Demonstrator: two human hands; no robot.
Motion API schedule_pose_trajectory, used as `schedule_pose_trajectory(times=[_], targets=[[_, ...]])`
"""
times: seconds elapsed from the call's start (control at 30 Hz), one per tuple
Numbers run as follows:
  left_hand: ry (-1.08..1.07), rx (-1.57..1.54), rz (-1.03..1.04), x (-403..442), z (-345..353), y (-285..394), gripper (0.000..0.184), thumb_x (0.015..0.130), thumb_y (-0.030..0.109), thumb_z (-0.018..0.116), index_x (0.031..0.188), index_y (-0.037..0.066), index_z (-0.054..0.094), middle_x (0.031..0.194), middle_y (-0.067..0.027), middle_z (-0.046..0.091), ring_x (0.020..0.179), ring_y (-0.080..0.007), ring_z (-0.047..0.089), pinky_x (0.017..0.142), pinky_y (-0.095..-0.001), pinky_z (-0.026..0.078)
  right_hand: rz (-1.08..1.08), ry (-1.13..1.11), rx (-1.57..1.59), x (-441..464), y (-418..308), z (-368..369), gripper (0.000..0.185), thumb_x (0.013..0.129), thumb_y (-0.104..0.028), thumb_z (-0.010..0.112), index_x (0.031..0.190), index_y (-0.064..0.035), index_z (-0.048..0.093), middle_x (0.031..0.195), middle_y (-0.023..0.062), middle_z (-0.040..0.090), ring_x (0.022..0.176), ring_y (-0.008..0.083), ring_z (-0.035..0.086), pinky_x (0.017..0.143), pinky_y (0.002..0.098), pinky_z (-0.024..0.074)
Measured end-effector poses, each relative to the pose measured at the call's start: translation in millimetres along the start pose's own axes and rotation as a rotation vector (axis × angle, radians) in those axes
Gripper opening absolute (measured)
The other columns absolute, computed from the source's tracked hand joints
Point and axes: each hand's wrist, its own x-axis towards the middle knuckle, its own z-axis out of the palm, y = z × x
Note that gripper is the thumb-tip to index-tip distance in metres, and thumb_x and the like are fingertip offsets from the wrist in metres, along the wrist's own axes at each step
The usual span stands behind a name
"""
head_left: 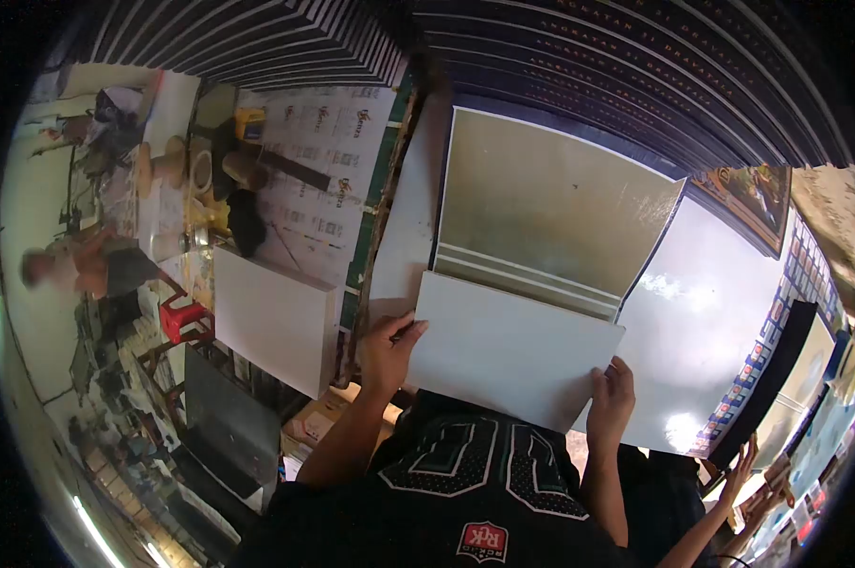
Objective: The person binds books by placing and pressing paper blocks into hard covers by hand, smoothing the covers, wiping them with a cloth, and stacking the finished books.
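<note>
A white book block point(512, 346), flat and rectangular, lies tilted across the near part of an opened dark-edged book cover point(550, 189). The cover's inside is tan-grey and shiny, with pale strips showing just beyond the block. At the block's left edge, my left hand point(389, 352) is closed, thumb and fingers gripping near the far corner. My right hand point(613, 393) grips the opposite edge, its fingers bent at the right corner. The underside of the block and part of the cover beneath are hidden.
Stacks of dark covers with printed spines point(626, 66) rise behind the cover. A white board point(697, 303) lies to the right, near another person's hand point(744, 469). On the left are a white block point(271, 317), a red stool point(183, 317) and a blurred person point(91, 265).
</note>
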Motion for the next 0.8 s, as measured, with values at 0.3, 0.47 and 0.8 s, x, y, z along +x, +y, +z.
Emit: schedule_pose_trajectory(times=[0.3, 0.47, 0.8], targets=[[-0.014, 0.039, -0.09, 10.9, 4.3, 27.7, 0.03, 0.085, 0.018, 0.074, 0.108, 0.0, 0.069, 0.096, -0.0131, 0.07, 0.083, -0.0182, 0.067, 0.077, -0.0301, 0.052, 0.129, 0.027, 0.005, 15.3, -13.4, -4.1, 0.035, 0.093, -0.015, 0.063, 0.12, 0.0071, 0.06, 0.099, 0.0113, 0.066, 0.085, 0.0144, 0.062, 0.07, 0.0275, 0.0524], [-0.033, -0.01, -0.123, 15.4, 5.8, 26.4, 0.028, 0.085, 0.015, 0.074, 0.108, -0.001, 0.069, 0.095, -0.0128, 0.07, 0.084, -0.0173, 0.067, 0.076, -0.0301, 0.052, 0.147, 0.045, 0.034, 19.1, -12.5, -1.3, 0.029, 0.092, -0.011, 0.064, 0.115, 0.0067, 0.063, 0.094, 0.0088, 0.065, 0.079, 0.0126, 0.06, 0.066, 0.0264, 0.0512], [0.017, -0.043, -0.007, 21.2, 14.2, 11.8, 0.026, 0.084, 0.014, 0.075, 0.105, -0.001, 0.07, 0.091, -0.0117, 0.07, 0.079, -0.0152, 0.064, 0.071, -0.0288, 0.051, 0.153, 0.028, -0.008, 25.1, -4.4, -0.4, 0.032, 0.092, -0.01, 0.063, 0.119, 0.0072, 0.061, 0.099, 0.0102, 0.065, 0.087, 0.014, 0.062, 0.069, 0.0282, 0.0559]])
